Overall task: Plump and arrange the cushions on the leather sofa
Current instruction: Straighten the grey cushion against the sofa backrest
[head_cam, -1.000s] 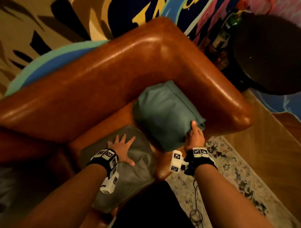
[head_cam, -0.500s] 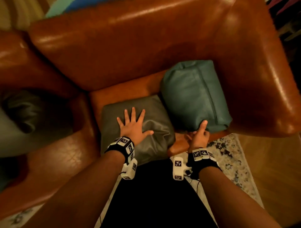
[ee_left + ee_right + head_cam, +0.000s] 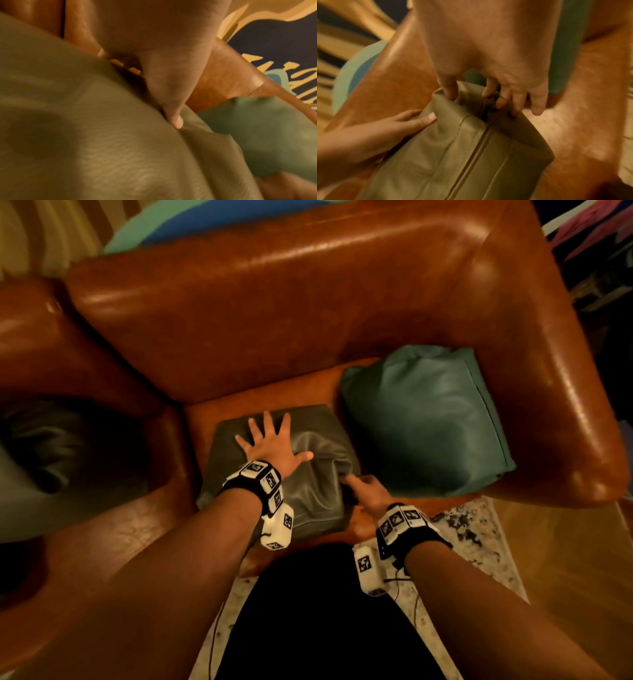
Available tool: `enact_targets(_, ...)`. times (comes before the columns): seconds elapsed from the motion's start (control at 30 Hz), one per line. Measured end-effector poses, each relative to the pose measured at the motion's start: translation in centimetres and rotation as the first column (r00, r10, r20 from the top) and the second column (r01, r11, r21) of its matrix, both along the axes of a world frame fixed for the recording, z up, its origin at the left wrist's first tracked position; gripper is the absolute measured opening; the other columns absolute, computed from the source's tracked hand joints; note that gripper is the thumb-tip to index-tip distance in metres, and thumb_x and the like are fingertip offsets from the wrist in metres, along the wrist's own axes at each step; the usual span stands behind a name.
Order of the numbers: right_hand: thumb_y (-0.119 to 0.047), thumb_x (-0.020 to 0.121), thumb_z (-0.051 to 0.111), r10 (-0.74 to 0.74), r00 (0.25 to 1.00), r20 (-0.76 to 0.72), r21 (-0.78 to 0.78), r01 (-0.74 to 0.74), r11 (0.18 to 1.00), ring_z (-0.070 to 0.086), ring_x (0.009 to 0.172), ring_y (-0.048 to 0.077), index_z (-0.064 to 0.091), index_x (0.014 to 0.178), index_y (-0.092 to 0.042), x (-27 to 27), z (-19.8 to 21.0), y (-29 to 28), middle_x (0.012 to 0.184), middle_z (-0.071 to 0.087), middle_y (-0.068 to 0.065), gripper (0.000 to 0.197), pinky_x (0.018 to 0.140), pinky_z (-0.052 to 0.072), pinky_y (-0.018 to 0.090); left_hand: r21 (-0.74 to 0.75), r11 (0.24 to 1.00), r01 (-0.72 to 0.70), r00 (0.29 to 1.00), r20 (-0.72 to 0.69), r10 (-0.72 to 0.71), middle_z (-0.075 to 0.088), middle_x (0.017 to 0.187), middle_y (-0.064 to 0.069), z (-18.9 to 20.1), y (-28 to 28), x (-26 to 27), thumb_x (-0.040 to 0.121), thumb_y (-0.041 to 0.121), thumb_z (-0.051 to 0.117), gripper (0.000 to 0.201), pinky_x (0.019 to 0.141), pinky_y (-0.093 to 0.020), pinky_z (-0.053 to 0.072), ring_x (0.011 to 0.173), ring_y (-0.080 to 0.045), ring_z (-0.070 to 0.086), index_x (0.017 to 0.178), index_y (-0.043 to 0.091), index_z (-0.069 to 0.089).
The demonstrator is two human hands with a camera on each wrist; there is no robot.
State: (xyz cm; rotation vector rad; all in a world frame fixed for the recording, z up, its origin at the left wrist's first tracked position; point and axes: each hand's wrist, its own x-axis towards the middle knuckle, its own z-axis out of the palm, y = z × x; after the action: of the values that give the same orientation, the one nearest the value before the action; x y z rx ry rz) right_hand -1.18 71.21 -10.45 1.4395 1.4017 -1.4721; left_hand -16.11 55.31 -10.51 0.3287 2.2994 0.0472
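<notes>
An olive-grey cushion (image 3: 308, 501) lies flat on the seat of the brown leather sofa (image 3: 274, 313). My left hand (image 3: 270, 446) presses on its top with fingers spread and straight; in the left wrist view the thumb (image 3: 171, 108) digs into the olive-grey cushion (image 3: 85, 135). My right hand (image 3: 363, 491) grips the cushion's right edge. In the right wrist view its fingers (image 3: 503, 100) and thumb curl round a folded corner of the olive-grey cushion (image 3: 471, 155). A teal cushion (image 3: 424, 422) leans in the sofa's right corner, untouched.
A dark grey cushion (image 3: 44, 446) sits on the neighbouring seat at left. The sofa's right armrest (image 3: 565, 405) stands beside the teal cushion. A patterned rug (image 3: 472, 529) and wooden floor (image 3: 565, 559) lie in front of the sofa.
My right hand let go of the teal cushion and moved left to grip the olive-grey cushion's right edge. The left hand stayed flat on that cushion.
</notes>
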Motion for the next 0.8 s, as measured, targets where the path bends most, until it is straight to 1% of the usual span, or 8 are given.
enact_targets(0.1,-0.059,0.068,0.08,0.03,0.999,-0.03,-0.109,-0.033,0.993,0.065,0.096,0.032,0.036,0.129,-0.017,-2.7,1.5,-0.1,0.116,0.06,0.011,0.085,0.067,0.06,0.043,0.005,0.998,-0.064,0.998,0.016,0.064,-0.011,0.167,-0.01,0.6,-0.2,-1.5,0.085,0.075,0.05,0.099,0.115,-0.073,0.007,0.151,-0.044,-0.008,0.159,0.033,-0.001)
enact_targets(0.23,-0.047,0.078,0.078,-0.023,0.971,-0.236,-0.288,-0.047,0.956,0.068,0.088,0.024,0.06,0.116,-0.014,-7.7,4.0,0.8,0.109,0.074,0.009,0.053,0.073,0.059,0.034,0.082,0.968,-0.237,0.967,-0.075,0.244,0.01,0.166,-0.012,2.0,-1.0,-3.3,0.093,0.067,0.043,0.078,0.116,-0.07,0.01,0.152,-0.042,0.006,0.157,0.027,0.019)
enact_targets(0.33,-0.018,0.084,0.076,-0.329,0.854,-0.403,-0.315,0.208,0.926,0.069,0.1,0.018,0.059,0.113,-0.017,-10.1,3.8,0.5,0.104,0.076,0.0,0.033,0.096,0.053,0.033,0.211,0.93,-0.303,0.931,-0.143,0.336,0.033,0.158,-0.009,3.6,-2.2,-6.2,0.095,0.063,0.041,0.062,0.116,-0.068,0.014,0.148,-0.035,0.023,0.144,0.025,0.047)
enact_targets(0.47,-0.039,0.073,0.08,0.008,0.846,-0.533,0.153,0.087,0.984,0.064,0.115,0.018,0.062,0.128,-0.019,-11.6,2.8,0.0,0.125,0.068,0.001,0.062,0.104,0.049,0.039,0.137,0.879,-0.456,0.859,-0.19,0.475,0.019,0.163,-0.012,5.8,-6.0,-8.6,0.09,0.071,0.044,0.075,0.114,-0.068,0.019,0.149,-0.042,0.017,0.15,0.027,0.035)
enact_targets(0.53,-0.047,0.076,0.073,0.308,0.842,-0.443,0.418,-0.111,0.902,0.066,0.108,0.024,0.066,0.113,-0.018,-12.1,2.5,-0.4,0.114,0.071,0.004,0.048,0.1,0.05,0.043,0.098,0.732,-0.674,0.731,-0.05,0.68,0.019,0.161,-0.02,5.7,-7.9,-8.3,0.084,0.073,0.054,0.093,0.112,-0.062,0.032,0.143,-0.049,0.026,0.154,0.018,0.025)
enact_targets(0.63,-0.038,0.086,0.07,0.402,0.859,-0.318,0.458,-0.232,0.858,0.062,0.112,0.033,0.064,0.109,-0.009,-13.4,3.3,-0.7,0.115,0.069,0.014,0.037,0.1,0.048,0.039,0.231,0.374,-0.898,0.431,0.297,0.852,0.062,0.122,-0.014,5.6,-9.2,-7.6,0.08,0.059,0.071,0.071,0.081,-0.055,0.059,0.108,-0.037,0.062,0.123,0.005,0.056)
enact_targets(0.73,-0.044,0.084,0.07,0.368,0.82,-0.438,0.428,-0.169,0.888,0.066,0.107,0.03,0.067,0.1,-0.011,-15.8,4.3,0.7,0.109,0.072,0.01,0.036,0.1,0.05,0.042,0.465,0.322,-0.825,0.463,0.228,0.857,0.062,0.074,-0.009,7.5,-10.0,-9.3,0.082,0.051,0.073,0.044,0.07,-0.047,0.062,0.077,-0.03,0.066,0.077,0.009,0.063)
enact_targets(0.8,-0.05,0.076,0.072,0.262,0.796,-0.546,0.357,-0.062,0.932,0.071,0.1,0.026,0.072,0.093,-0.015,-17.7,4.1,1.9,0.1,0.076,0.005,0.038,0.097,0.053,0.048,0.597,0.163,-0.785,0.388,0.27,0.881,0.063,0.072,-0.006,8.6,-10.5,-10.9,0.085,0.05,0.072,0.037,0.065,-0.036,0.06,0.073,-0.024,0.064,0.074,0.015,0.065)
